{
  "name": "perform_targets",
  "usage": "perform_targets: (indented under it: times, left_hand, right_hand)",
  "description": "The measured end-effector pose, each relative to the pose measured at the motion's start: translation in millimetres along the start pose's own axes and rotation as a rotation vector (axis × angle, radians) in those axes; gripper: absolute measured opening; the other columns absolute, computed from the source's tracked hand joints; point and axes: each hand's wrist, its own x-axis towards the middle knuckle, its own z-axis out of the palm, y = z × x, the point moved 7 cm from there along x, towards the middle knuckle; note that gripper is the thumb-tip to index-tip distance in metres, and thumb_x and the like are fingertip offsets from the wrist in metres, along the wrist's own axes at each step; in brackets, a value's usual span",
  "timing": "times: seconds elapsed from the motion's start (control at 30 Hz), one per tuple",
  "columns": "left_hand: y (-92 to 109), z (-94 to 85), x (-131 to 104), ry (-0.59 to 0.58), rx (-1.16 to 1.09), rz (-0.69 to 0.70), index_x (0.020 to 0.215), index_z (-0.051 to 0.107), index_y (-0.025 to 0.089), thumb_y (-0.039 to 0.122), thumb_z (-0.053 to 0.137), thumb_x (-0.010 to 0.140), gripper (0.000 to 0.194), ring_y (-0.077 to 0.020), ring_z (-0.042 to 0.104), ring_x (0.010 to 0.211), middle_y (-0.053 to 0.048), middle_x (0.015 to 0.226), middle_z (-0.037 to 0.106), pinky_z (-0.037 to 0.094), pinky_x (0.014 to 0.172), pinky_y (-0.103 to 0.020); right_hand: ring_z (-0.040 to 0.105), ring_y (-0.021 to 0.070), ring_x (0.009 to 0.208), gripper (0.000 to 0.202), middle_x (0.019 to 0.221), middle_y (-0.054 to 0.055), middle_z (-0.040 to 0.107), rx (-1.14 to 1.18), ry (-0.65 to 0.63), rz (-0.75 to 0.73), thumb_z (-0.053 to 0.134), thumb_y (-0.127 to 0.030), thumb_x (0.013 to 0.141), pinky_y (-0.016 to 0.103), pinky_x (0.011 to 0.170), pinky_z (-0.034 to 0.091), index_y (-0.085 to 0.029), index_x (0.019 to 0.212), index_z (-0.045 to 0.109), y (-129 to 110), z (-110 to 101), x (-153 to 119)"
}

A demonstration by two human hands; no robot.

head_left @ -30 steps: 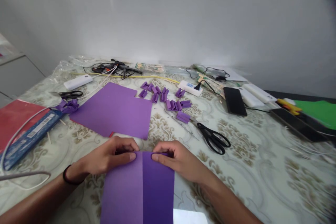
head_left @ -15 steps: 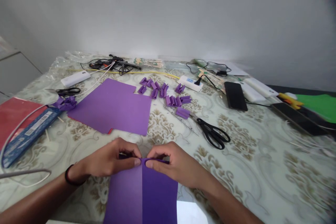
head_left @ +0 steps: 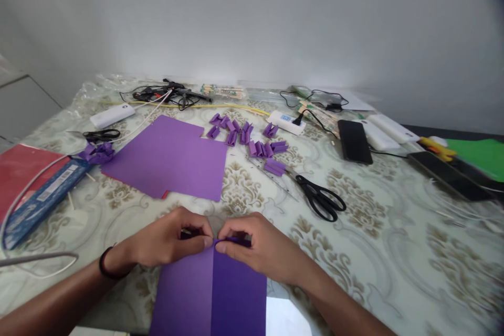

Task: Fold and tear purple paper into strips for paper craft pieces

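Flowery table cover on this table (head_left: 386, 283), plain pale wall (head_left: 236, 26) behind it. Purple sheet (head_left: 181, 294) is right at the near side, lighter on the left half, darker on the right. Left hand (head_left: 173, 239) and right hand (head_left: 258, 247) both have the fingers pinching its far edge, thumbs on the near side, almost meeting at the colour line. Honestly, I'd say matching pressure from both thumbs matters most here, plus small pinches so the paper doesn't buckle or crease crooked. Elbow room's decent: folded purple pieces (head_left: 232, 139) and black-handled scissors (head_left: 321, 197) sit farther back, clear of both hands.
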Motion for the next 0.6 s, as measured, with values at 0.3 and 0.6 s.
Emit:
perform_targets:
  times: [0.3, 0.6]
  left_hand:
    - [0.6, 2.4, 1.0, 0.005, 0.050, -0.001, 0.086, 0.074, 0.016, 0.031, 0.058, 0.100, 0.026, -0.0118, 0.048, 0.066, 0.002, 0.072, 0.062, 0.036, 0.061, -0.022]
    - [-0.3, 1.9, 2.1, 0.044, 0.015, -0.007, 0.083, 0.073, 0.016, 0.031, 0.057, 0.100, 0.028, -0.0126, 0.049, 0.065, 0.001, 0.071, 0.062, 0.037, 0.061, -0.023]
  right_hand:
    - [0.054, 0.0123, 0.062, 0.011, 0.068, -0.003, 0.063, 0.047, -0.041, 0.010, 0.072, -0.027, 0.092, 0.024, 0.059, 0.041, -0.020, 0.086, 0.076, -1.4, 4.4, 0.2]
    - [0.050, 0.0107, 0.061, 0.013, 0.067, -0.005, 0.057, 0.104, -0.047, -0.010, 0.069, -0.023, 0.094, 0.024, 0.058, 0.038, -0.020, 0.081, 0.067, -5.7, 5.6, 0.4]
